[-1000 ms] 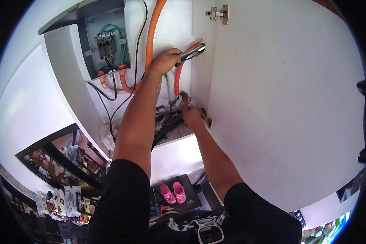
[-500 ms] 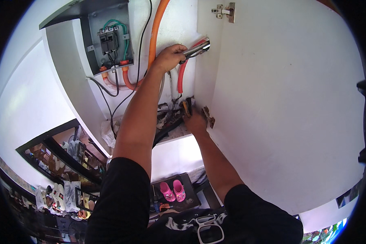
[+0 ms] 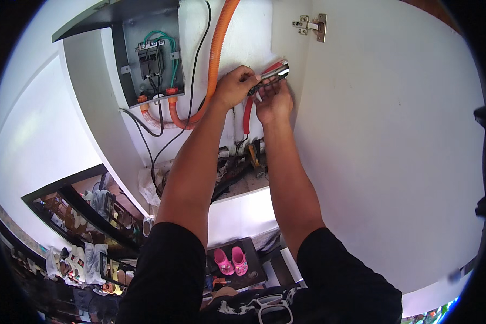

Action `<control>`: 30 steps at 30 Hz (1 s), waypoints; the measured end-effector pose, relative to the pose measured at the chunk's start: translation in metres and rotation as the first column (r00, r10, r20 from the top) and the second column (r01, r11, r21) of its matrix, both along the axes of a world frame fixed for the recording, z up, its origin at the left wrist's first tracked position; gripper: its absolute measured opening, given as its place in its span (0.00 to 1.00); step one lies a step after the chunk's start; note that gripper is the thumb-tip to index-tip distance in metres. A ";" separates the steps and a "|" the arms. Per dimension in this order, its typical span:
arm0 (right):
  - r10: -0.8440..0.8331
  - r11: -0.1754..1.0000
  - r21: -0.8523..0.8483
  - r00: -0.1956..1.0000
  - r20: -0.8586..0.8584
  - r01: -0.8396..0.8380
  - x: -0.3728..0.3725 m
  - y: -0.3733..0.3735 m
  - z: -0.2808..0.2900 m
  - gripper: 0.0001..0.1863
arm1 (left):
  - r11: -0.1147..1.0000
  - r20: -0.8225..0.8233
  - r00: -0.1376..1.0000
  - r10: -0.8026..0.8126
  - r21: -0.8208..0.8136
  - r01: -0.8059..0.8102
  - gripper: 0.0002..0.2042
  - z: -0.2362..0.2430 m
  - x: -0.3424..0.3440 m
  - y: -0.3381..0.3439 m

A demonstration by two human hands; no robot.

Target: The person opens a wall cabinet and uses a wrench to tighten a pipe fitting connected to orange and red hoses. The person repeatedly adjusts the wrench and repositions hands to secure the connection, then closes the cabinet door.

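My left hand [image 3: 233, 86] grips the dark handles of a metal plier-like tool [image 3: 270, 74], held up against the white wall inside an open cabinet. My right hand [image 3: 275, 101] is raised beside it, its fingers touching the tool's underside and a red cable [image 3: 247, 114] that runs down the wall. The tool's jaws point right, toward the cabinet door's edge. What the jaws hold is hidden by my fingers.
An orange corrugated conduit [image 3: 217, 48] curves down to a grey breaker box [image 3: 152, 54] with black and green wires. Tools and cables lie on the cabinet shelf [image 3: 243, 164]. The white door [image 3: 394, 151] with a hinge [image 3: 313, 25] stands on the right. Shoe racks [image 3: 86, 216] and pink sandals [image 3: 229, 261] are below.
My right hand rose from the shelf up to the tool beside my left hand. The left hand stayed on the tool.
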State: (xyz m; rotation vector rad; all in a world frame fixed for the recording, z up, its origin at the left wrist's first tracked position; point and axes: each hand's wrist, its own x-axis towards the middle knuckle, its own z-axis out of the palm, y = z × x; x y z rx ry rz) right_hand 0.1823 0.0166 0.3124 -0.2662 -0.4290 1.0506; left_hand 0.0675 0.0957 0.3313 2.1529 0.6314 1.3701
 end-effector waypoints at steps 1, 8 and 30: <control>-0.008 1.000 0.009 0.999 0.031 0.008 0.000 -0.001 0.001 0.17 | 1.000 0.005 1.000 0.014 -0.013 -0.014 0.14 0.000 0.001 -0.001; -0.008 0.998 -0.057 1.000 0.020 0.009 -0.004 0.006 0.007 0.18 | 0.975 0.076 0.987 0.141 0.163 -0.152 0.19 -0.004 0.005 -0.009; -0.719 0.661 0.369 0.413 0.559 0.653 -0.032 -0.121 -0.065 0.30 | 0.993 -0.278 0.956 0.093 0.096 -0.069 0.25 0.010 0.008 0.010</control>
